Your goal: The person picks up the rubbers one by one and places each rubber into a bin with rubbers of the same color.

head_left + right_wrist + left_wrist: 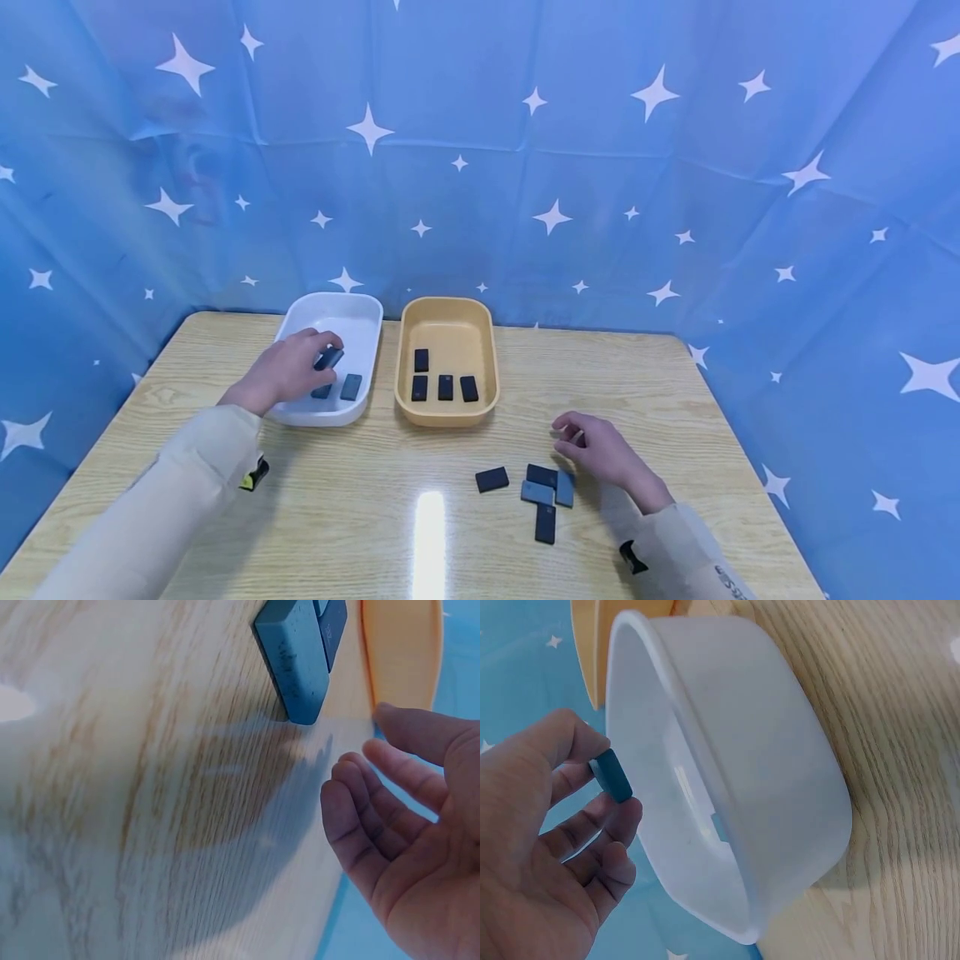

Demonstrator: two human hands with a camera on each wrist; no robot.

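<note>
My left hand [288,371] pinches a small blue-grey rectangular block [613,776] between thumb and fingertips, over the white bin [367,333]. Beneath it, a couple of blue-grey blocks [350,387] lie on the bin's floor, one partly covered by the hand. My right hand [603,450] hovers with loosely bent fingers and nothing in them, just right of a loose group on the table. That group has a blue block [565,489] nearest the hand, another blue block [537,492], and black blocks [545,523] around them. One black block [492,479] lies a little apart to the left.
A tan-orange bin [483,333] stands right of the white one, with several black blocks [446,387] on its floor. Both bins are near the back edge of the wooden table [337,500]. Behind hangs a blue curtain [480,192] with white stars.
</note>
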